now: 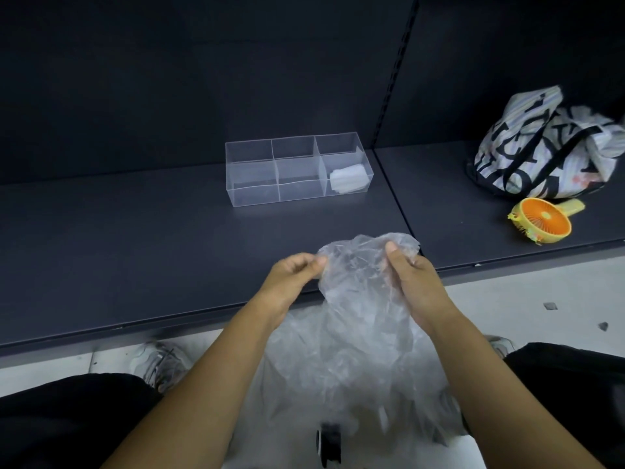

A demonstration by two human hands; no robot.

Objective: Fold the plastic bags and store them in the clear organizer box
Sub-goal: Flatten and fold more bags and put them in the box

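I hold my left grip (291,275) and right grip (414,280) forward, level, fingers curled, each pinching the plastic bag (355,299).

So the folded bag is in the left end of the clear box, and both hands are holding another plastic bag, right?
Not quite. The head view shows the folded bag in the right end of the clear box, not the left. The rest is right: the left hand and right hand both hold another plastic bag.

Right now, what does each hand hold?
Left hand: pinches the crumpled clear plastic bag at its top edge.
Right hand: grips the same bag.
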